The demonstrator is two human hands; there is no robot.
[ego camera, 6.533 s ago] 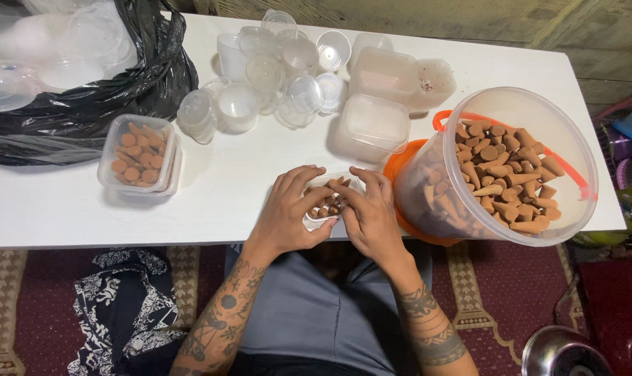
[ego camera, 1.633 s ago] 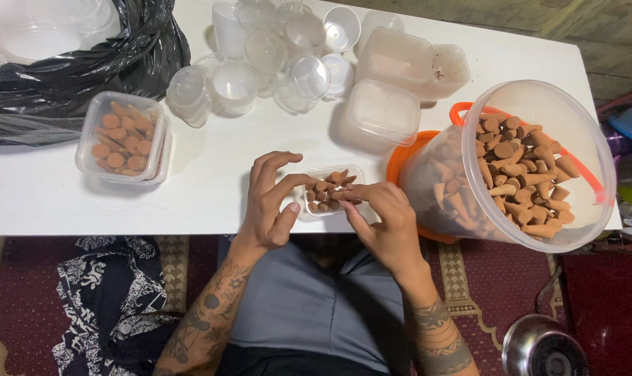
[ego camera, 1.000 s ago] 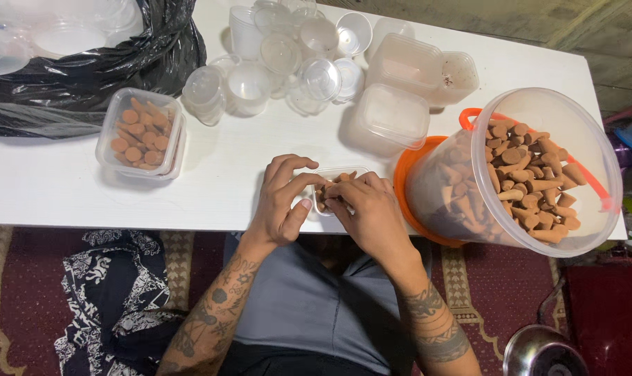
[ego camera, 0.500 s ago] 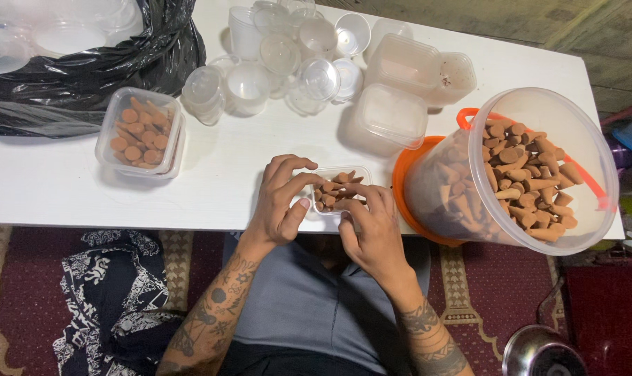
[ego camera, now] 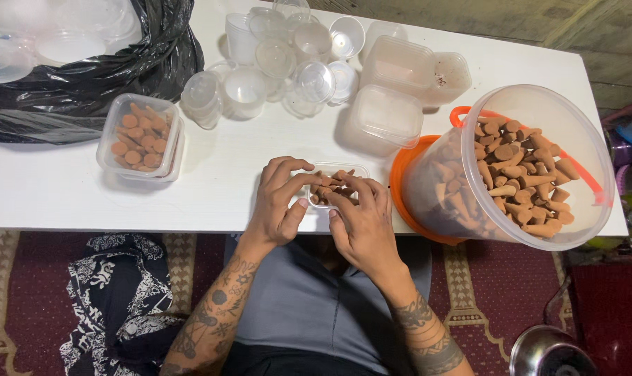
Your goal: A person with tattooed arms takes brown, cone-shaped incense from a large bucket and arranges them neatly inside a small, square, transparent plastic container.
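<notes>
A small clear plastic box (ego camera: 335, 169) with brown cone-shaped pieces (ego camera: 328, 186) sits at the near edge of the white table (ego camera: 65, 195). My left hand (ego camera: 278, 202) grips the box's left side, fingers curled over its rim. My right hand (ego camera: 361, 219) rests on the box's right side, its fingertips on the cones inside. Just to the right, a large clear tub (ego camera: 539, 167) on an orange lid leans toward me, filled with the same brown cones.
A filled clear box (ego camera: 138, 136) of cones stands at the left. Several empty clear cups (ego camera: 288, 56) and square boxes (ego camera: 399, 90) crowd the far side. A black bag (ego camera: 86, 76) holds more clear tubs at the far left. A metal bowl (ego camera: 549, 351) lies on the red carpet.
The view shifted slightly. My hands stayed on the small box, the right fingers moving over the cones and pressing them in.
</notes>
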